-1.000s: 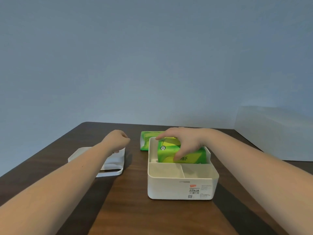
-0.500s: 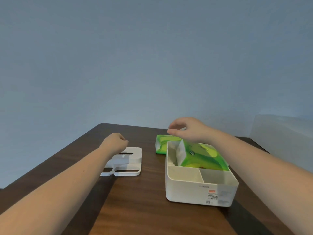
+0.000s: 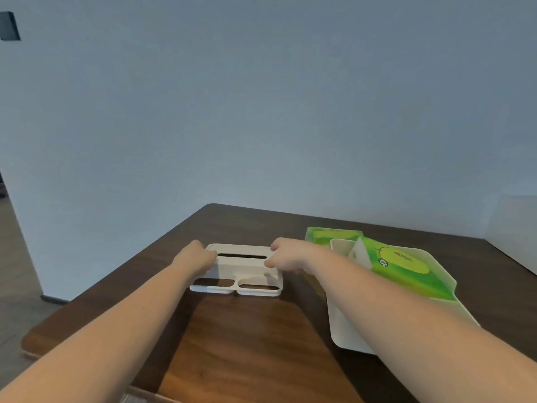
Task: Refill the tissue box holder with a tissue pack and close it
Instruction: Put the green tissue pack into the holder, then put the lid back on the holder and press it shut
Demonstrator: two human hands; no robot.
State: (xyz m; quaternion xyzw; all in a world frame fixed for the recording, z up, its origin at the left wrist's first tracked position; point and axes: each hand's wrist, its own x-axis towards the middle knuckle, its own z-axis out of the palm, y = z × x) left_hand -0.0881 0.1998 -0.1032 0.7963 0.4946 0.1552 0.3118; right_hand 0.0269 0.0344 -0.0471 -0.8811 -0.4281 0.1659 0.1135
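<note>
2 bare forearms reach across the dark wooden surface (image 3: 247,338). 1 white holder (image 3: 343,324) sits at right, partly hidden by the right arm, with 1 green tissue pack (image 3: 406,266) tilted inside. The left hand (image 3: 196,257) and right hand (image 3: 286,254) hold the ends of 1 white lid (image 3: 244,271) with 3 slots; their fingers curl over its edges. A 2nd green pack (image 3: 328,235) lies behind the holder, mostly hidden. Beyond is a plain grey-blue wall (image 3: 261,112).

table (image 3: 247,338): dark brown wood grain, standing against a pale wall
lid (image 3: 250,274): white, slotted, lying flat left of the holder
holder (image 3: 343,324): white open box, sitting at the right
spare tissue pack (image 3: 328,234): green, lying just behind the holder
</note>
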